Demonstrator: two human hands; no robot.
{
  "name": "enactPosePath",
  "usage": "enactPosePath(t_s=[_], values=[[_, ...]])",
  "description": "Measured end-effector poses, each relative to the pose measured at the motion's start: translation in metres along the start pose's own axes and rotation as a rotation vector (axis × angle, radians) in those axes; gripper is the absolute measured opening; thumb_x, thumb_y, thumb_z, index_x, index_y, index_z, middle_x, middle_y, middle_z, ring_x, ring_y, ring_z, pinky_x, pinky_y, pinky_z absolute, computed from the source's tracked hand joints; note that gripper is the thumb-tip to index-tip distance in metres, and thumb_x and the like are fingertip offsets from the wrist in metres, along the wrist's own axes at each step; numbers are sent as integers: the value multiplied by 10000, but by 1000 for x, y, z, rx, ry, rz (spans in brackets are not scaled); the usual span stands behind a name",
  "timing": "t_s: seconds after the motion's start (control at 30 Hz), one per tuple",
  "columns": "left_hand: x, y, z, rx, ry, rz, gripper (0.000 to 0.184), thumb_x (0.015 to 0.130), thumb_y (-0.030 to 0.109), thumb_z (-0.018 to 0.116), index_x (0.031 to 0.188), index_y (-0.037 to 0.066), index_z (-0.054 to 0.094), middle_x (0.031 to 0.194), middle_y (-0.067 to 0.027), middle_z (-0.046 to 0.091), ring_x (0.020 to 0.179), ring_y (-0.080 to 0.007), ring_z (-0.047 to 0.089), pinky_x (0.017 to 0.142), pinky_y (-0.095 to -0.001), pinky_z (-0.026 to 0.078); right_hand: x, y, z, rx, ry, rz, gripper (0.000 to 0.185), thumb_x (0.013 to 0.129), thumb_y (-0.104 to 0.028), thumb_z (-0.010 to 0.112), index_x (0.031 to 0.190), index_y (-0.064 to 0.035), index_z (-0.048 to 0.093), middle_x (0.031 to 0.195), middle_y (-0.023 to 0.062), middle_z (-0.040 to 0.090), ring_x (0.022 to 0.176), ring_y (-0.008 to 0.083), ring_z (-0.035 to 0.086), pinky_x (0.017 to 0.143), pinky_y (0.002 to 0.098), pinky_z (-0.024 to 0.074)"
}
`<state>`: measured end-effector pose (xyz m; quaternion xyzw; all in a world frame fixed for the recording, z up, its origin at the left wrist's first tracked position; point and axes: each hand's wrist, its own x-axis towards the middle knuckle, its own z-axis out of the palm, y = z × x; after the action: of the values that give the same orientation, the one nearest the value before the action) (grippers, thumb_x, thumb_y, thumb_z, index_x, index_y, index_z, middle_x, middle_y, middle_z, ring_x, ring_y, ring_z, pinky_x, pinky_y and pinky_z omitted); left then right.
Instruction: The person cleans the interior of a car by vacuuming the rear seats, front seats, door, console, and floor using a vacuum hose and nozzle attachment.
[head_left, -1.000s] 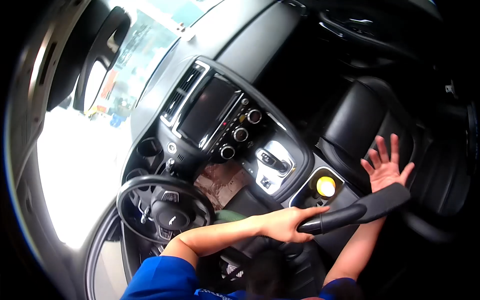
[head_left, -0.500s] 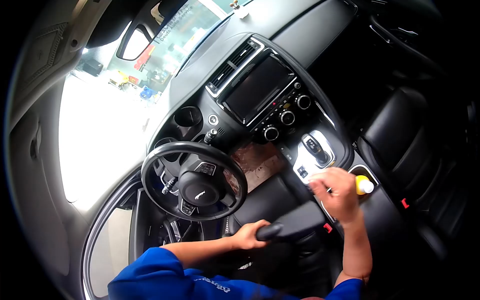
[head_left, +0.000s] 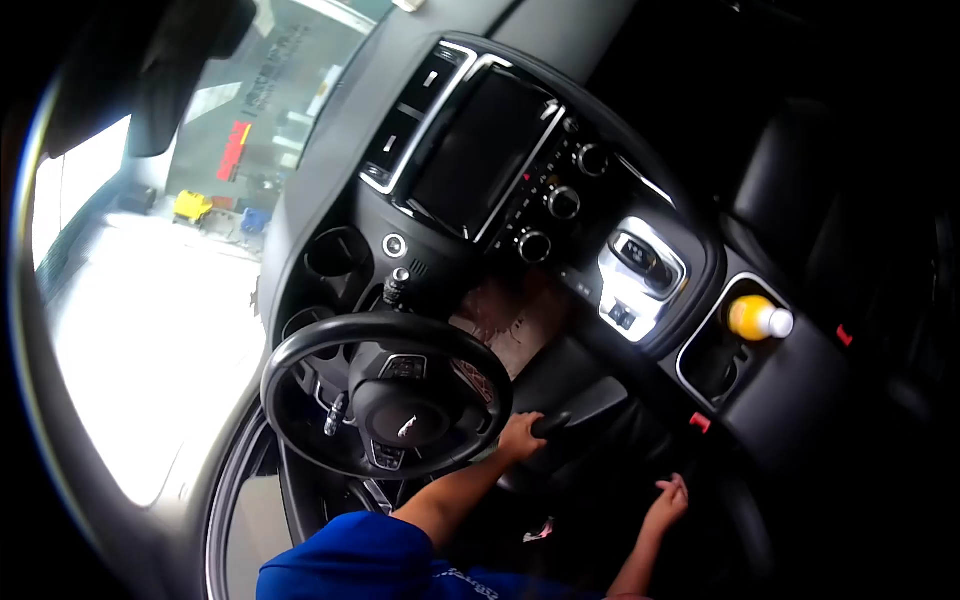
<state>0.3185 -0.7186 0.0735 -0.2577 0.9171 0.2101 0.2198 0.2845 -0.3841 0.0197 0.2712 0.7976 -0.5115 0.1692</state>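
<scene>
My left hand [head_left: 522, 437], below and right of the steering wheel [head_left: 404, 425], is wrapped round the rounded black end of a black hand tool [head_left: 553, 424]. The tool's broad, flat dark body runs right over the driver's seat; its exact kind does not show. My right hand [head_left: 672, 500] hangs low on the right, near the red seat-belt buckle [head_left: 700, 422]. Its fingers are loosely bent with a gap between them, and nothing shows in it. A yellow bottle with a white cap [head_left: 757, 318] leans in the cup holder [head_left: 690, 357] of the centre console.
A gear lever [head_left: 642, 258] rises from its silver panel beside the cup holder. Behind it are the dark screen [head_left: 484, 150] and round knobs [head_left: 563, 202]. A brownish mat or paper [head_left: 508, 322] lies in the footwell. The passenger seat [head_left: 790, 180] is deep in shadow.
My right hand has drawn back from beside the gear lever, down towards my body. My left hand still grips the tool, now closer to the wheel. The camera view has tilted and shifted.
</scene>
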Motion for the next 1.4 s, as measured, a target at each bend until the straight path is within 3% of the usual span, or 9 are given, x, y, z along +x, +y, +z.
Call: enactPosePath(t_s=[0.07,0.13,0.23,0.4,0.67,1.13,1.27,1.33,1.4], values=[[13,4,1,49,-15,4,616,634,246,774,1195,93,569,1094,-165,611,1102,-360,520,971,-419,420,-12,73,-10,-441,24,-221,355,962,-169,452,1113,85,649,1387,185,505,1274,316,491,1090,390,360],[14,-2,1,31,-50,8,591,627,233,766,1167,91,574,1106,-155,602,1104,-369,502,986,-418,410,-25,57,-2,-791,-312,-283,495,975,-216,445,1370,82,432,1555,165,258,1442,285,240,1186,393,195],[20,-14,19,108,34,6,579,583,300,768,1114,153,590,1079,-82,631,1101,-318,546,924,-463,433,-14,95,23,-1226,-421,-346,609,973,-271,455,1475,19,267,1593,176,106,1473,276,129,1204,390,122],[24,16,11,309,44,-26,483,623,262,729,1063,118,589,1070,-117,643,1061,-338,569,918,-467,449,-13,57,2,-904,-458,-303,541,947,-31,453,1461,21,289,1590,131,148,1457,279,190,1199,402,177],[22,17,15,297,88,-23,626,595,275,762,1164,80,589,1110,-142,648,1088,-340,563,954,-418,445,-5,85,-1,-797,-470,-244,581,924,33,441,1481,-73,313,1604,54,116,1466,203,164,1201,357,172],[9,-32,16,-161,309,455,509,590,246,687,1031,-4,639,851,-182,691,867,-321,668,801,-362,492,10,136,-9,-982,-391,-527,617,931,-90,547,1490,-84,287,1605,87,63,1466,257,147,1197,392,178],[-77,-35,-32,-582,7,428,585,633,132,682,1187,-29,585,1127,-243,634,1010,-326,629,928,-355,472,-9,125,12,-1302,-186,-371,700,932,-141,560,1524,-126,187,1603,82,119,1453,266,210,1181,391,229],[-112,-61,-21,-394,404,646,517,607,134,718,1085,-41,624,899,-203,665,882,-335,646,838,-361,497,-46,114,38,-1417,-118,-107,600,934,-272,517,1472,-120,298,1554,86,265,1411,252,309,1120,463,302],[-162,-88,-27,-472,184,652,494,601,129,725,1060,-27,630,893,-196,663,885,-332,649,830,-369,502,-112,114,80,-1188,-1,5,577,906,-273,514,1437,-120,349,1500,99,344,1371,278,362,1087,491,322]])
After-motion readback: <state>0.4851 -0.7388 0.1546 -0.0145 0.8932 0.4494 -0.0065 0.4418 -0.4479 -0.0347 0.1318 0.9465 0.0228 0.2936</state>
